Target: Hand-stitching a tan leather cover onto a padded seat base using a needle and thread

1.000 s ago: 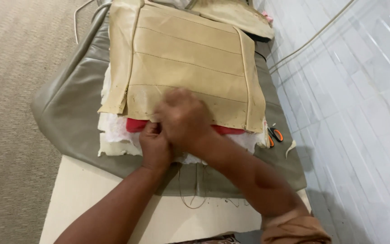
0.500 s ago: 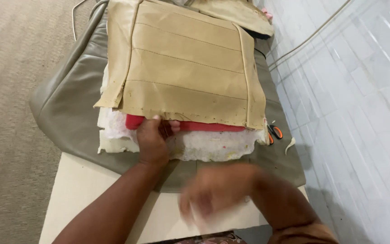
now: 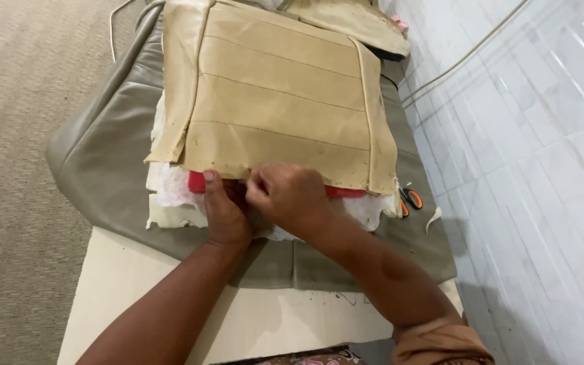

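A tan quilted seat cover (image 3: 278, 94) lies on a pad of white foam (image 3: 170, 196) with a red layer (image 3: 346, 192) showing at its near edge. My left hand (image 3: 224, 209) presses on the foam at that edge, fingers by the red layer. My right hand (image 3: 288, 196) sits beside it, fingers pinched at the cover's lower hem. I cannot tell what small thing, if any, is between those fingers.
A grey leather cushion cover (image 3: 103, 155) lies under the pad, on a cream board (image 3: 123, 284). Orange-handled scissors (image 3: 410, 199) lie at the right of the pad. White tiles (image 3: 542, 169) run along the right, beige carpet (image 3: 15, 135) along the left.
My right hand pulled back toward me off the hem, then came back to it beside the left hand. My left hand stayed on the foam edge.
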